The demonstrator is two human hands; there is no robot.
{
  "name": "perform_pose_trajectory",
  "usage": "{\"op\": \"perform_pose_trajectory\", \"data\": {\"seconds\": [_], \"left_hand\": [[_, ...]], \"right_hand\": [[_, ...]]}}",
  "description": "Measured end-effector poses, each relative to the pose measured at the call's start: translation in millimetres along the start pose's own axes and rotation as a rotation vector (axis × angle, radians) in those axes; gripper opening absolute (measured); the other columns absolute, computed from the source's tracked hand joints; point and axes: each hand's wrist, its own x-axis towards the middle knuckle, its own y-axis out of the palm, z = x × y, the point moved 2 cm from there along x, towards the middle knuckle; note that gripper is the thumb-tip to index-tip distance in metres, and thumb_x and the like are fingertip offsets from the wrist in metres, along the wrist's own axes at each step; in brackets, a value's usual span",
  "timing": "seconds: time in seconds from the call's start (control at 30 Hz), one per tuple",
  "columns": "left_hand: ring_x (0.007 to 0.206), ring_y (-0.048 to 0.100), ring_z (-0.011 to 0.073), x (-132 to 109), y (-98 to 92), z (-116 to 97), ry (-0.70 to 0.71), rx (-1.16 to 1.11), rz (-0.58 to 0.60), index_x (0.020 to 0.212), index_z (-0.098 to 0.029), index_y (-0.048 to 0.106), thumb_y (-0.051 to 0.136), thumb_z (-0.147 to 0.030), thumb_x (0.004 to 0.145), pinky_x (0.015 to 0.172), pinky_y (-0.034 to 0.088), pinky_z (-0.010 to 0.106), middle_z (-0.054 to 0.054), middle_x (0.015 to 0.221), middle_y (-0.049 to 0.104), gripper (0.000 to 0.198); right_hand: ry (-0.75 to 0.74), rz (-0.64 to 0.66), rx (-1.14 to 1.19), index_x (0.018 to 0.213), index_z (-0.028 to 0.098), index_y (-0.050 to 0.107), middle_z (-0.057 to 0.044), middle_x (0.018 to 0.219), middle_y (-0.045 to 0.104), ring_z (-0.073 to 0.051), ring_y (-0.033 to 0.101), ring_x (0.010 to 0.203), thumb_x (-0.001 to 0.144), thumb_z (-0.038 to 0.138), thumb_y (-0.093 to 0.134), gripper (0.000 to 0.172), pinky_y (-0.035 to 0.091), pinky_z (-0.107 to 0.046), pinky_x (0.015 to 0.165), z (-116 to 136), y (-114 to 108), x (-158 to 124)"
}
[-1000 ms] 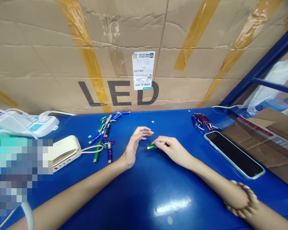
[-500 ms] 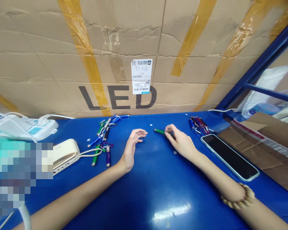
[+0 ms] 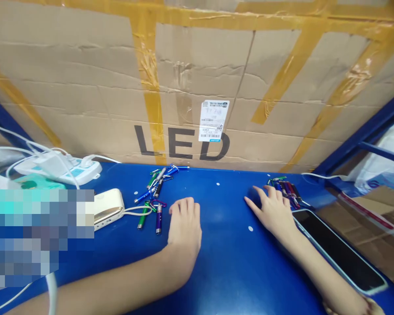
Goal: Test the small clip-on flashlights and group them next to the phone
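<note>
My left hand (image 3: 185,227) hovers over or rests on the blue table, back up, fingers stretched forward and nothing visible in them. Just left of it lies a purple keychain flashlight (image 3: 158,220) with a carabiner clip. A green keychain flashlight (image 3: 142,219) is beside that one. Behind them sits a loose pile of blue, black, silver and green ones, a black one (image 3: 159,187) among them. My right hand (image 3: 276,214) is open with fingers spread, next to a row of dark red and purple flashlights (image 3: 287,189). Beyond its fingertips lies another green flashlight (image 3: 278,179), partly hidden.
A phone (image 3: 341,249) lies right of my right forearm, beside flattened cardboard (image 3: 374,227). A cream power bank (image 3: 110,205) with a cable loop and a white power strip (image 3: 88,170) stand at left. A large taped carton (image 3: 184,78) walls off the back.
My right hand has carried the green flashlight to the right-hand row and let go of it. My left hand has turned palm down, closer to the purple flashlight. The view has shifted.
</note>
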Motion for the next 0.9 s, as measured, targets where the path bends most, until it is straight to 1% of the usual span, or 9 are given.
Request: {"op": "perform_pose_trajectory", "data": {"seconds": [0.1, 0.23, 0.37, 0.43, 0.5, 0.57, 0.77, 0.83, 0.9], "left_hand": [[0.086, 0.056, 0.0414, -2.1, 0.0, 26.2, -0.165, -0.102, -0.040, 0.090, -0.018, 0.056, 0.042, -0.034, 0.080, 0.065, 0.042, 0.052, 0.015, 0.077, 0.054, 0.023], [0.070, 0.062, 0.0426, 7.3, 3.1, 43.2, -0.090, -0.262, 0.047, 0.085, -0.018, 0.058, 0.065, -0.040, 0.063, 0.053, 0.044, 0.048, 0.011, 0.064, 0.053, 0.032], [0.066, 0.065, 0.0356, 10.0, -4.1, 20.7, 0.067, -0.254, 0.209, 0.091, -0.018, 0.060, 0.071, -0.020, 0.054, 0.055, 0.048, 0.044, 0.015, 0.079, 0.063, 0.038], [0.072, 0.067, 0.0309, 7.3, -11.6, 2.1, 0.213, -0.257, 0.302, 0.098, -0.020, 0.059, 0.062, -0.010, 0.061, 0.061, 0.050, 0.039, 0.013, 0.090, 0.065, 0.039], [0.080, 0.068, 0.0308, 4.7, -17.6, -13.6, 0.465, -0.154, 0.423, 0.116, -0.016, 0.050, 0.045, -0.004, 0.074, 0.062, 0.050, 0.039, 0.016, 0.105, 0.064, 0.045], [0.084, 0.067, 0.0302, 7.9, -22.2, -18.3, 0.513, -0.110, 0.415, 0.119, -0.013, 0.047, 0.037, -0.003, 0.081, 0.063, 0.051, 0.039, 0.016, 0.107, 0.065, 0.041], [0.094, 0.063, 0.0292, 17.0, -20.8, -16.3, 0.463, -0.054, 0.282, 0.106, -0.014, 0.055, 0.031, -0.019, 0.092, 0.077, 0.049, 0.041, 0.014, 0.105, 0.065, 0.028], [0.098, 0.062, 0.0272, 9.8, -17.0, -21.7, 0.527, -0.126, 0.254, 0.113, -0.017, 0.052, 0.035, -0.026, 0.092, 0.081, 0.049, 0.040, 0.012, 0.112, 0.062, 0.028], [0.104, 0.059, 0.0267, -1.5, -10.6, -28.4, 0.707, -0.178, 0.247, 0.121, -0.022, 0.048, 0.039, -0.033, 0.091, 0.087, 0.046, 0.040, 0.010, 0.122, 0.057, 0.033]], "right_hand": [[-0.120, 0.086, 0.186, 0.108, 0.020, 0.064, -0.012, 0.110, 0.060, -0.029, 0.055, 0.101, 0.087, 0.045, 0.045, 0.037, 0.046, -0.043, 0.080, 11.2, -2.3, -3.0], [-0.245, 0.116, 0.411, 0.100, 0.024, 0.066, -0.009, 0.103, 0.064, -0.026, 0.059, 0.093, 0.087, 0.041, 0.046, 0.030, 0.048, -0.041, 0.078, 30.1, -10.0, -9.3], [-0.350, 0.156, 0.567, 0.099, 0.024, 0.066, -0.008, 0.101, 0.065, -0.024, 0.061, 0.094, 0.088, 0.035, 0.047, 0.024, 0.050, -0.040, 0.084, 49.1, -21.4, -16.8], [-0.408, 0.200, 0.630, 0.107, 0.023, 0.062, -0.007, 0.103, 0.065, -0.023, 0.060, 0.097, 0.090, 0.033, 0.045, 0.026, 0.049, -0.039, 0.087, 56.6, -26.8, -20.5], [-0.452, 0.239, 0.687, 0.113, 0.023, 0.058, -0.007, 0.106, 0.064, -0.021, 0.059, 0.100, 0.093, 0.030, 0.040, 0.028, 0.049, -0.037, 0.088, 61.8, -31.0, -23.9], [-0.472, 0.261, 0.720, 0.116, 0.024, 0.056, -0.007, 0.109, 0.063, -0.020, 0.059, 0.102, 0.095, 0.027, 0.035, 0.030, 0.049, -0.035, 0.088, 64.6, -33.1, -26.4], [-0.499, 0.243, 0.592, 0.115, 0.026, 0.057, -0.005, 0.107, 0.062, -0.019, 0.059, 0.099, 0.094, 0.025, 0.036, 0.030, 0.050, -0.035, 0.087, 57.7, -31.3, -21.1], [-0.462, 0.217, 0.513, 0.116, 0.025, 0.057, -0.006, 0.110, 0.061, -0.019, 0.059, 0.102, 0.095, 0.025, 0.034, 0.031, 0.050, -0.034, 0.089, 47.7, -31.1, -11.2], [-0.342, 0.201, 0.387, 0.120, 0.022, 0.055, -0.007, 0.118, 0.058, -0.019, 0.056, 0.109, 0.095, 0.028, 0.033, 0.034, 0.047, -0.031, 0.092, 32.1, -29.0, 4.2]]}}
